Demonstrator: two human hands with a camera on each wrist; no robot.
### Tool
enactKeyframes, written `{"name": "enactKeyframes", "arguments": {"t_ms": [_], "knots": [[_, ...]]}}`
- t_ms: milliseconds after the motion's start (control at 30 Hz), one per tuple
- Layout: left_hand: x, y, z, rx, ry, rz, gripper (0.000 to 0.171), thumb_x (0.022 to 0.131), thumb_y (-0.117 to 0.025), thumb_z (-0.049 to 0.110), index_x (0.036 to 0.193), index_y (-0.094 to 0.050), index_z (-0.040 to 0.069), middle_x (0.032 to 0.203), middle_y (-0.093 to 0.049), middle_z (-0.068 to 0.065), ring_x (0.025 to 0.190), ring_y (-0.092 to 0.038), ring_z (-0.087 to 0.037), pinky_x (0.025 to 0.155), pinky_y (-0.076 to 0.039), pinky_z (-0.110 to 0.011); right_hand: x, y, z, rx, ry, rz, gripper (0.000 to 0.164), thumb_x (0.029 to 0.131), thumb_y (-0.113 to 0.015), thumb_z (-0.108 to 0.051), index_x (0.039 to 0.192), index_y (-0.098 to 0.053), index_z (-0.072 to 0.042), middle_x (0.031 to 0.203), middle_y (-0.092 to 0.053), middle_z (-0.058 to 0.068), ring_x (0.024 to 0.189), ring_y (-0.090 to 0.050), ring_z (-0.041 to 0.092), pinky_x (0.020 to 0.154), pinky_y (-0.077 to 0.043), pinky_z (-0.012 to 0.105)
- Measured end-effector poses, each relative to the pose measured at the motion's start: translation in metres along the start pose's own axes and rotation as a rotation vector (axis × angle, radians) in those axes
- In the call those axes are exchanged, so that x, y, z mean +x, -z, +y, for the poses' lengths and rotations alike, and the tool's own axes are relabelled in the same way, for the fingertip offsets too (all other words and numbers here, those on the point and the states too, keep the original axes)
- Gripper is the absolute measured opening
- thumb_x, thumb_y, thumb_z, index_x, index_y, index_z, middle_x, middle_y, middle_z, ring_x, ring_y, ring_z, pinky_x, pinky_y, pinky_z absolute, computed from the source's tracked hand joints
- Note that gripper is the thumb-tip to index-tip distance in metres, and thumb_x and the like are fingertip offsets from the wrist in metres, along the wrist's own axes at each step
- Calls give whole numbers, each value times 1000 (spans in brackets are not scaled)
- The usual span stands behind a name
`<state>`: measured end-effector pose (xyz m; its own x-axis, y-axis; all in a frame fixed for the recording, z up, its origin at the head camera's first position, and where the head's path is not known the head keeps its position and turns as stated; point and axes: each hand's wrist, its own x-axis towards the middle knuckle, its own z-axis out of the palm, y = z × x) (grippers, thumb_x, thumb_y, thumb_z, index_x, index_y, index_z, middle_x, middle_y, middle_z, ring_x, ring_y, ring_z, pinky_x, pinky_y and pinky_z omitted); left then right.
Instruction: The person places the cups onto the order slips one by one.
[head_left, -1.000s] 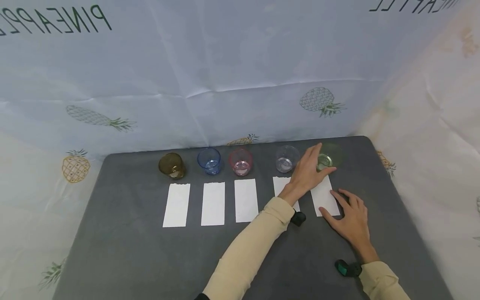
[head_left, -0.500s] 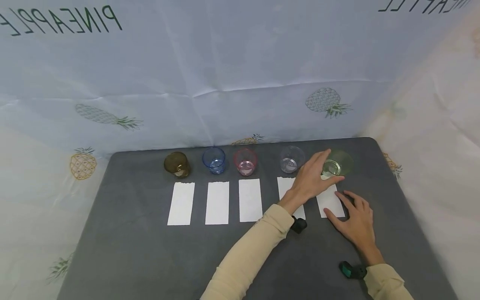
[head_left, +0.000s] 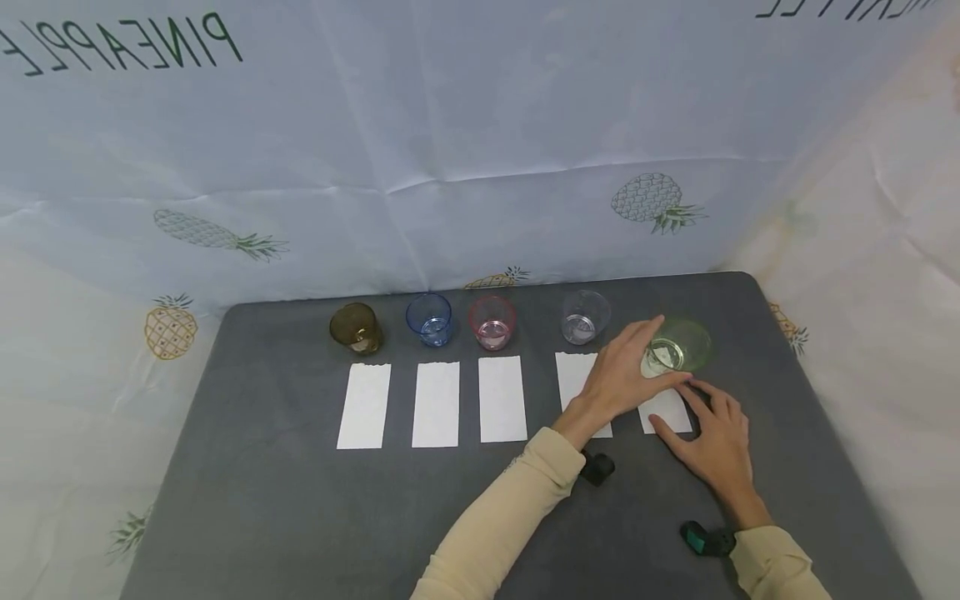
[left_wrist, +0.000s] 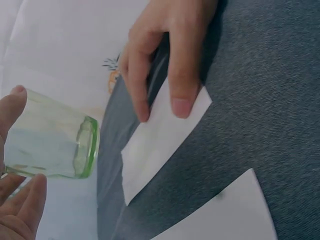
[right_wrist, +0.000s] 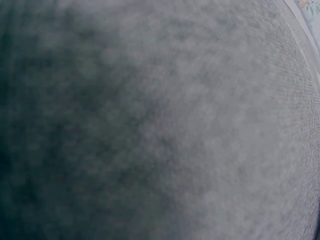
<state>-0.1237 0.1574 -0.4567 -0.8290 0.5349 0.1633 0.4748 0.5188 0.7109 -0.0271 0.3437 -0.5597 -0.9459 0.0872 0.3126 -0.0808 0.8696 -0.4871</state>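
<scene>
A clear green glass (head_left: pixel 686 342) is in my left hand (head_left: pixel 618 371), with the thumb and fingers around its side. The left wrist view shows the same glass (left_wrist: pixel 60 140) with its thick base towards the rightmost paper strip; it looks raised off the table. That white strip (head_left: pixel 666 412) lies beneath, its far end partly seen through the glass. My right hand (head_left: pixel 712 437) rests with thumb and forefinger spread on this strip (left_wrist: pixel 155 145), fingers loosely bent. In the head view, the left thumb comes close to the right fingertips. The right wrist view shows only blurred tabletop.
A brown glass (head_left: pixel 356 327), a blue glass (head_left: pixel 429 319), a pink glass (head_left: pixel 492 322) and a clear glass (head_left: pixel 585 317) stand along the back of the grey table (head_left: pixel 300 517). Before each lies a white paper strip (head_left: pixel 502 400). A pineapple-print cloth (head_left: pixel 450 125) hangs behind.
My left hand has brought the green glass nearer to me, over the rightmost strip, and closer to my right hand. The right hand stays on the strip. The head view has shifted slightly.
</scene>
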Motion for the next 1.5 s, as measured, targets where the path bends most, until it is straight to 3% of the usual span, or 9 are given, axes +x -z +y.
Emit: {"name": "enactKeyframes", "arguments": {"t_ms": [467, 733, 1500], "knots": [[-15, -13, -5, 7, 19, -12, 84, 90, -75, 50, 158, -40, 16, 155, -51, -2, 137, -57, -15, 106, -52, -27, 0, 0, 1, -11, 0, -3, 64, 80, -82, -45, 125, -67, -3, 139, -50, 30, 125, -41, 53, 92, -31, 70], [-19, -22, -5, 18, 32, -20, 86, 87, -77, 51, 157, -41, 17, 152, -53, -1, 134, -59, -12, 102, -52, -22, 0, 3, 1, -12, 5, -10, 63, 80, -81, -48, 119, -67, -1, 138, -50, 33, 124, -41, 55, 91, -31, 73], [-22, -30, -10, 62, 42, -36, 84, 87, -77, 52, 156, -44, 18, 149, -55, -1, 132, -60, -12, 102, -53, -24, 0, 3, 2, -22, -10, -44, 69, 83, -80, -43, 134, -61, -2, 140, -48, 31, 126, -39, 54, 93, -30, 72]]}}
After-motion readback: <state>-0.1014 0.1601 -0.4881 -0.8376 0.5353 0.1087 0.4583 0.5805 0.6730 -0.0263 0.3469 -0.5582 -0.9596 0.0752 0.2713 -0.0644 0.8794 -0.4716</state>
